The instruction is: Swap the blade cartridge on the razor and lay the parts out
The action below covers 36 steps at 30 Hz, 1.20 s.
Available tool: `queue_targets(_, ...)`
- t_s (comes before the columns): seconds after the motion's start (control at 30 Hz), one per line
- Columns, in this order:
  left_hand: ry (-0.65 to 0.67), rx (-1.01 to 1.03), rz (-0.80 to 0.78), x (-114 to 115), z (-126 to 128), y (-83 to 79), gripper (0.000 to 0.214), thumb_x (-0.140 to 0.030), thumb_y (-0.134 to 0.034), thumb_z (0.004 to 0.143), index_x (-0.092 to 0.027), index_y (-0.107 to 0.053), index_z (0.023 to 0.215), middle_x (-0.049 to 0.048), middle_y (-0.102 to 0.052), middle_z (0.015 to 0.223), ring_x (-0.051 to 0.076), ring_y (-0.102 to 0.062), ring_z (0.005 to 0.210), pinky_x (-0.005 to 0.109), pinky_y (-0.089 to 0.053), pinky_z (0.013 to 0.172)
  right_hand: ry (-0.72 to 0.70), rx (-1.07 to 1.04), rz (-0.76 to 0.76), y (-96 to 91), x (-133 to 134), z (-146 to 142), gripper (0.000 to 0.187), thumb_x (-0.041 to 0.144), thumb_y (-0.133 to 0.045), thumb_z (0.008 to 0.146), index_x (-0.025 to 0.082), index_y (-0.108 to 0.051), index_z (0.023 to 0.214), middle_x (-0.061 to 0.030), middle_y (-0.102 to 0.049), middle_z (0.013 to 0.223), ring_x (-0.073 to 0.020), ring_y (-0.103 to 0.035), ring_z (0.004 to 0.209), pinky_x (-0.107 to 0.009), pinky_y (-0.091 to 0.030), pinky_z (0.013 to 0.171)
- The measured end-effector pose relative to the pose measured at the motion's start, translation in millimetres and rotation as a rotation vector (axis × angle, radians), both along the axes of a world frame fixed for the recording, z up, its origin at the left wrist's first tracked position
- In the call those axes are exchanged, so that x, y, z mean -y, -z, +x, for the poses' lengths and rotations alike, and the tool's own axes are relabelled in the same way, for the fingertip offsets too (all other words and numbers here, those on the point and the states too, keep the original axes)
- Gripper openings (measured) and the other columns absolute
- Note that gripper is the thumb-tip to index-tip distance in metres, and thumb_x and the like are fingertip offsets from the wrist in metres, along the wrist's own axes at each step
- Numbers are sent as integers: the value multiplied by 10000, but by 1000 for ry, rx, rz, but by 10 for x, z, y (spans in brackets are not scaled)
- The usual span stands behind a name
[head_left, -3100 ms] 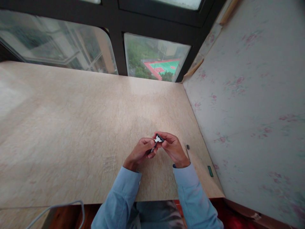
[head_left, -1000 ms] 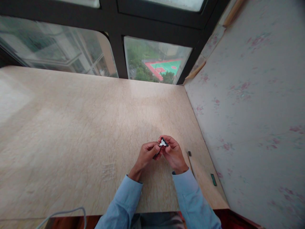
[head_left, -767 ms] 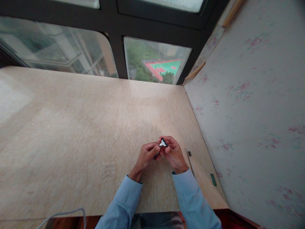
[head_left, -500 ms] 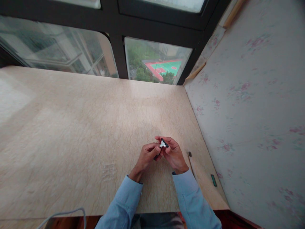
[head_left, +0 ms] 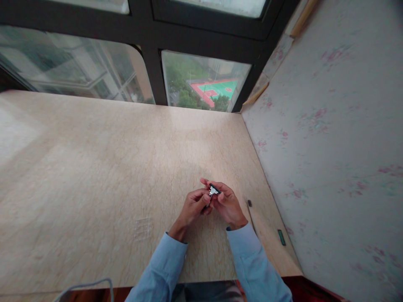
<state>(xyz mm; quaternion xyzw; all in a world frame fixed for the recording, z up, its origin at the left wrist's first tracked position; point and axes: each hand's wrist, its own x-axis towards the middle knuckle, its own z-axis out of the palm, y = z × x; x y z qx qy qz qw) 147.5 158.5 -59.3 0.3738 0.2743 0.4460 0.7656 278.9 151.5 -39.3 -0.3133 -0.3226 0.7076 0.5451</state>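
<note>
A small razor (head_left: pixel 213 191) with a silver neck and a dark crosswise head is held between both hands above the tabletop. My left hand (head_left: pixel 194 206) is closed round its handle, which the fingers mostly hide. With thumb and fingers my right hand (head_left: pixel 227 204) grips the dark head from the right side. The two hands touch or nearly touch under the razor. A clear ribbed plastic piece (head_left: pixel 143 228) lies on the table to the left of my hands.
The stone-patterned tabletop (head_left: pixel 94 180) runs to a dark-framed window (head_left: pixel 201 33). On the right are a small dark piece (head_left: pixel 249 203), a green-and-black strip (head_left: pixel 281 237) and the papered wall (head_left: pixel 330 159). A pale cable (head_left: pixel 85 286) crosses the front edge at left.
The razor's head has tilted slightly in my fingers, and both hands sit a touch further left in view. The whole view has shifted a little. Both hands keep their hold.
</note>
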Motion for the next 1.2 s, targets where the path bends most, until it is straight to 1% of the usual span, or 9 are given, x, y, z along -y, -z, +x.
queue_targets(0.17,-20,32,17,-15,21,-4,424,-525,-675,783,-124,-560,710,-13,-512,600,49,-434,425,191,-293,411,37,-22,15,26,-8,-38,422,488,-824,674,269,-738,1025,-95,-679,1232,-198,-662,981,-247,-541,654)
queue_targets(0.27,-34,54,34,-21,39,-20,396,-502,-668,800,-125,-573,721,-20,-504,597,42,-419,414,186,-278,399,55,-35,17,58,-16,-49,418,510,-800,700,272,-730,1036,-84,-688,1215,-145,-661,772,-234,-536,607)
queue_targets(0.37,-26,66,38,-19,53,-30,384,-496,-653,816,-123,-590,753,-25,-495,587,36,-400,406,182,-261,392,66,-42,18,75,-22,-44,411,518,-786,714,264,-731,1032,-70,-689,1208,-83,-580,570,-211,-519,528)
queue_targets(0.47,-13,70,52,-17,56,-36,387,-496,-650,819,-114,-600,775,-22,-499,589,34,-394,409,180,-254,388,96,-45,10,68,-21,-39,415,508,-800,703,254,-738,1025,-58,-701,1170,-105,-617,651,-194,-523,520)
queue_targets(0.63,-8,60,74,-20,42,-42,383,-478,-651,823,-110,-591,735,-29,-481,572,35,-399,412,175,-259,387,116,-46,-3,39,-15,-46,448,517,-821,668,245,-738,1015,-54,-717,1118,-161,-658,893,-230,-565,709)
queue_targets(0.7,-24,61,75,-18,40,-36,375,-471,-642,833,-111,-594,741,-29,-481,568,35,-398,412,174,-254,384,113,-41,-5,34,-14,-47,451,503,-830,661,248,-733,1020,-56,-714,1125,-167,-659,876,-250,-568,704)
queue_targets(0.8,-47,47,69,-11,45,-15,371,-474,-623,847,-113,-599,764,-27,-489,577,31,-389,406,172,-243,381,98,-40,-4,31,-17,-45,454,482,-836,659,255,-720,1033,-53,-707,1134,-148,-644,751,-255,-559,611)
queue_targets(1.03,-52,16,39,4,50,-6,398,-503,-613,846,-115,-584,765,-13,-520,641,21,-394,414,169,-251,389,114,3,4,5,-14,-60,432,532,-778,711,245,-711,1027,-48,-703,1110,-101,-573,624,-213,-518,514)
queue_targets(1.2,-8,17,32,5,27,-42,403,-507,-589,861,-116,-576,766,-15,-507,620,25,-389,411,169,-240,386,134,-4,-13,-11,-2,-64,448,516,-807,677,239,-721,1018,-55,-704,1108,-120,-582,682,-212,-512,537)
